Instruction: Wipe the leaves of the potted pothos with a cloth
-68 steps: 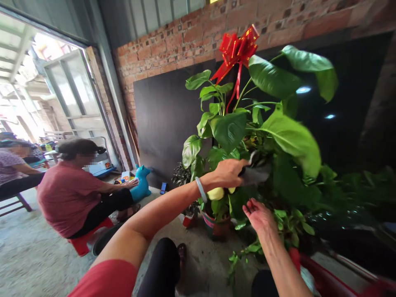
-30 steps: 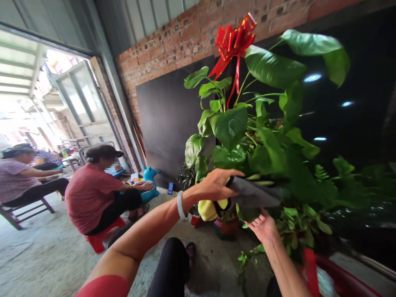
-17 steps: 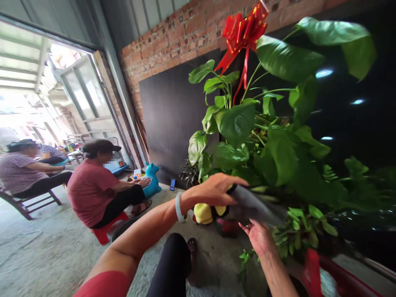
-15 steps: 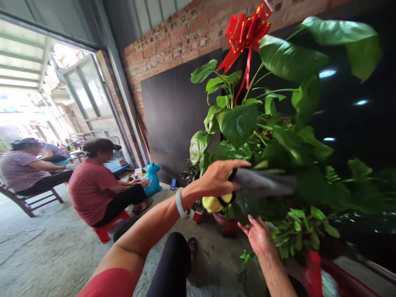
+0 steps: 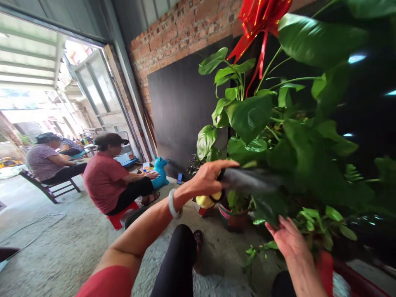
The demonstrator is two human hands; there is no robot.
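Observation:
My left hand (image 5: 204, 179), a pale bangle on its wrist, is closed around a long dark grey object (image 5: 247, 180). Motion blurs it, so its kind is unclear; it points right into the leaves. Just below this hand shows a rounded yellow thing with a dark band (image 5: 206, 201), perhaps part of what I hold. My right hand (image 5: 291, 239) is lower right, palm up with fingers stretched out. Its fingertips are at the lower edge of a large dark green leaf (image 5: 270, 208); whether they touch it I cannot tell. The leafy potted plant (image 5: 250, 117) rises in front of me.
A red ribbon bow (image 5: 262, 20) tops the plant. A pot (image 5: 233, 218) stands on the concrete floor. Left, a person in a red shirt (image 5: 105, 177) sits on a red stool, near a blue animal figure (image 5: 160, 171). A phone (image 5: 180, 178) leans against the dark panel (image 5: 185, 107).
The view has shifted, so the seated people and plant appear further right. My left hand still holds the grey object among the leaves. My right hand has moved right, towards the large leaf's edge.

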